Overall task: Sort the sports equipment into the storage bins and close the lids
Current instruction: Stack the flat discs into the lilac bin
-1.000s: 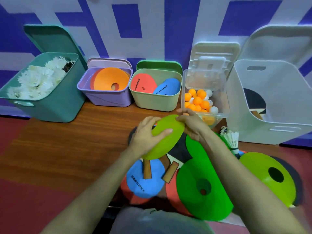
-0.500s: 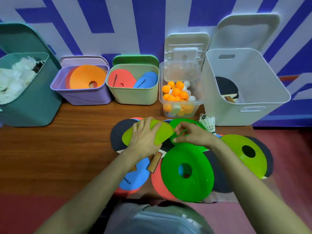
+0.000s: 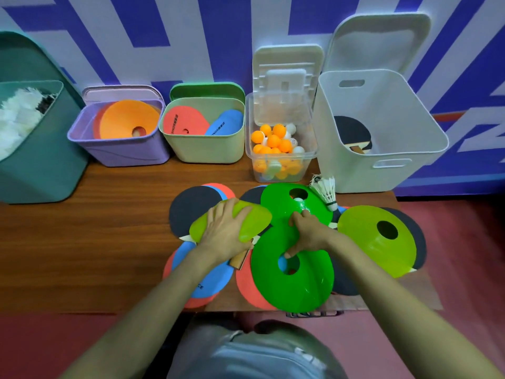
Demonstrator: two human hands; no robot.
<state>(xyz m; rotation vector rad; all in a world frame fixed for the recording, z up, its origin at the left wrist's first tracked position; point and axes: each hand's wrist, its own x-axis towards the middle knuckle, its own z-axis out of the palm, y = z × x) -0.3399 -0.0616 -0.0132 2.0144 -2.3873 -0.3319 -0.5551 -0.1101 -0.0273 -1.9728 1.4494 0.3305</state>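
My left hand (image 3: pixel 224 228) grips a folded yellow-green disc cone (image 3: pixel 255 221) just above the paddles at the table's middle. My right hand (image 3: pixel 308 235) lies across two dark green disc cones: its curled fingertips pinch the far cone (image 3: pixel 284 196), and its thumb reaches the centre hole of the near cone (image 3: pixel 297 285). Another yellow-green cone (image 3: pixel 369 242) lies to the right. A white shuttlecock (image 3: pixel 326 191) lies beside the white bin (image 3: pixel 388 170). Black (image 3: pixel 191 206), blue (image 3: pixel 210 280) and red (image 3: pixel 246 283) paddles lie under the cones.
Five open bins line the wall, lids propped behind them: a teal bin (image 3: pixel 41 165) of shuttlecocks, a purple bin (image 3: pixel 120 155) of orange cones, a pale green bin (image 3: pixel 202 153) of red and blue paddles, a clear box (image 3: pixel 281 170) of balls, and the white bin holding a black paddle.
My left hand lowered the yellow-green cone toward the table. My right hand left that cone and moved onto the dark green cones. The view shifted right.
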